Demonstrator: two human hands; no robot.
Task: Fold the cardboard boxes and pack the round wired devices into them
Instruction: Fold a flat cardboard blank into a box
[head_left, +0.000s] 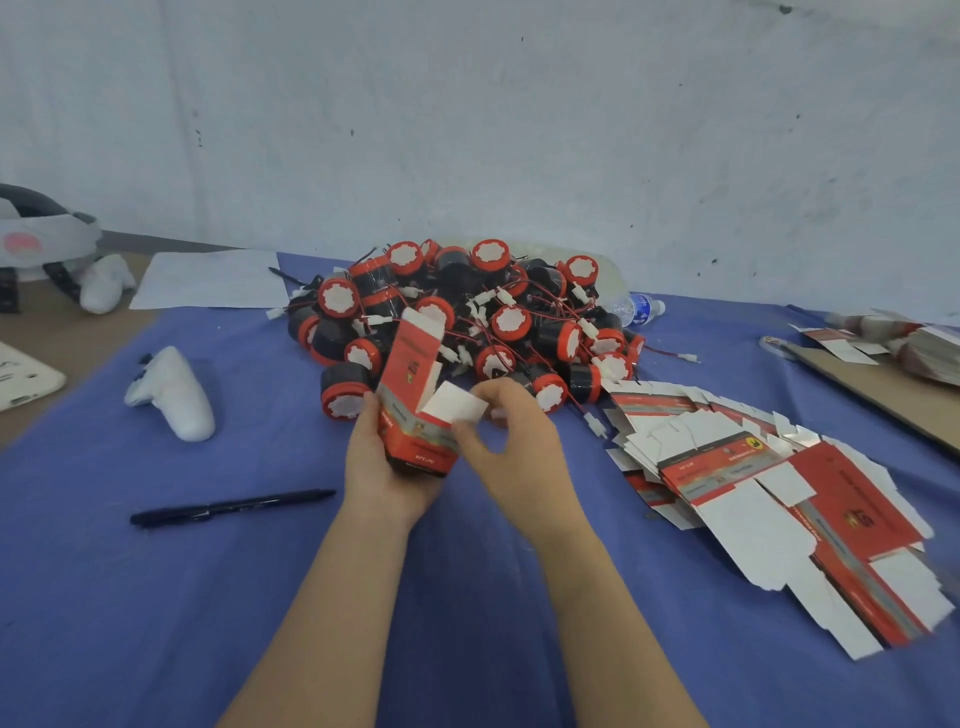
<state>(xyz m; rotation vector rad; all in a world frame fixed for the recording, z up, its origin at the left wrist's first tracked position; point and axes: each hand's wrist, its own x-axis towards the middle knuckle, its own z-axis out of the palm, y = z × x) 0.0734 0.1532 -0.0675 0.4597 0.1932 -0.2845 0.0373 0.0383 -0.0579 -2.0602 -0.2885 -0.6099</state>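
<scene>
Gripping the box (410, 364), left hand (379, 478); right hand (519, 447) pinching its flap (457, 408); device pile (467, 312) behind, pen (228, 506) alongside.

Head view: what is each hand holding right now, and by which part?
Both hold one half-folded cardboard box. The left hand grips its lower body from the left side; the right hand pinches the white end flap.
</scene>
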